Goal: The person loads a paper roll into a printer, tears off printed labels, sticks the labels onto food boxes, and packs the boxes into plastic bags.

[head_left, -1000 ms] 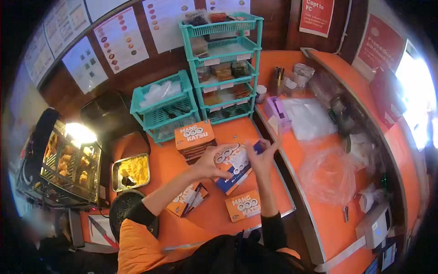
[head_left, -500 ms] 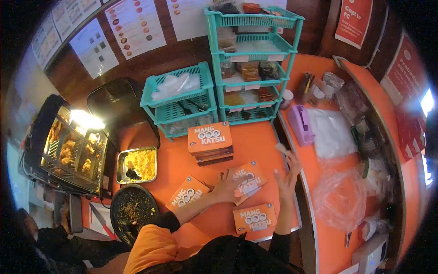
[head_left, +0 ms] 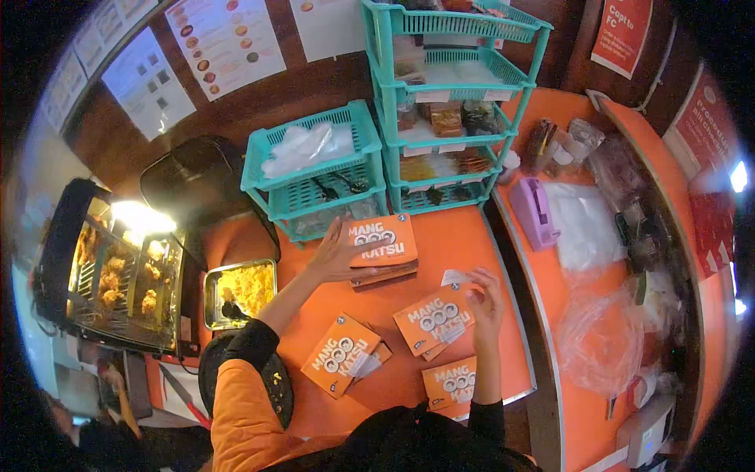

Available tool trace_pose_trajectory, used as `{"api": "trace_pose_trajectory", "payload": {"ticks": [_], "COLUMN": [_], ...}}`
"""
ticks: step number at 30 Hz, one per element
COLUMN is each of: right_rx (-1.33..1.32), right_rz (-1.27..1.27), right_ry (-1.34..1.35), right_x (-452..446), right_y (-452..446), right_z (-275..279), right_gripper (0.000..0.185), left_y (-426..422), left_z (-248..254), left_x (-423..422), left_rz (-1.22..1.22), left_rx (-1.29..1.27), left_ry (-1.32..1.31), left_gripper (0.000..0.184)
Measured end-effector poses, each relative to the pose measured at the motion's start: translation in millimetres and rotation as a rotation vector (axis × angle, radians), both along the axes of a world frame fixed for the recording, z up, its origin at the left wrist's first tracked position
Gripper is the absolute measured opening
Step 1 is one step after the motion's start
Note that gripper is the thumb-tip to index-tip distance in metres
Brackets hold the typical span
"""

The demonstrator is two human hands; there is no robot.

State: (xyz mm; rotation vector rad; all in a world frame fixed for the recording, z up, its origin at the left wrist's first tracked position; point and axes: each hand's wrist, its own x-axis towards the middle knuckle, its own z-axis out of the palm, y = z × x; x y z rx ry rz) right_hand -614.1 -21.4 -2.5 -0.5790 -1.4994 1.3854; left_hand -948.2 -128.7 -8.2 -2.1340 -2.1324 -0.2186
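Observation:
My left hand [head_left: 338,256] lies with spread fingers at the left side of a stack of orange "Mang Katsu" boxes [head_left: 385,236]. My right hand [head_left: 486,303] pinches a small white slip [head_left: 454,278] above the right edge of another orange box [head_left: 432,316], which has a pale strip near its lower edge. Left of that one, an orange box [head_left: 340,354] sits tilted with a white strip on it. A further box [head_left: 450,383] rests near the counter's front edge, partly behind my right forearm.
A lit food warmer [head_left: 118,275], a metal tray of yellow food [head_left: 242,291] and a dark round pan [head_left: 279,389] stand left. Teal racks [head_left: 311,169] line the back. A purple tape dispenser [head_left: 535,214] and plastic bags [head_left: 586,228] lie right. A person's arm [head_left: 122,397] shows lower left.
My left hand has moved from the middle box up to the stack. My right hand, raised beside that box, now has its fingers closed on the slip. The camera view has shifted.

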Motion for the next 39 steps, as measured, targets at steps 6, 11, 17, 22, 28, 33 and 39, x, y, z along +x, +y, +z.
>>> {"api": "trace_pose_trajectory", "payload": {"ticks": [6, 11, 17, 22, 28, 33, 39], "right_rx": [-0.082, -0.007, 0.294, 0.588, 0.694, 0.646, 0.596], "right_rz": [0.085, 0.029, 0.161, 0.085, -0.204, -0.249, -0.168], "right_ry": [-0.087, -0.141, -0.076, -0.13, -0.213, -0.249, -0.263], "right_x": [-9, -37, -83, -96, -66, -21, 18], "right_y": [-15, -24, -9, -16, -19, -59, -69], "right_z": [-7, 11, 60, 94, 121, 132, 142], "right_gripper": [0.031, 0.028, 0.025, 0.026, 0.053, 0.083, 0.111], "left_y": [9, 12, -9, -38, -56, -57, -72], "left_z": [9, 21, 46, 104, 157, 171, 178], "left_x": [2, 13, 30, 72, 114, 143, 181], "left_rz": [0.038, 0.201, -0.061, 0.068, 0.015, 0.177, -0.152], "left_rx": [-0.132, -0.196, -0.043, -0.189, -0.198, -0.411, -0.346], "left_ry": [-0.174, -0.322, -0.728, -1.012, -1.151, -1.352, -1.336], "left_gripper": [0.068, 0.069, 0.069, 0.075, 0.074, 0.079, 0.092]}}
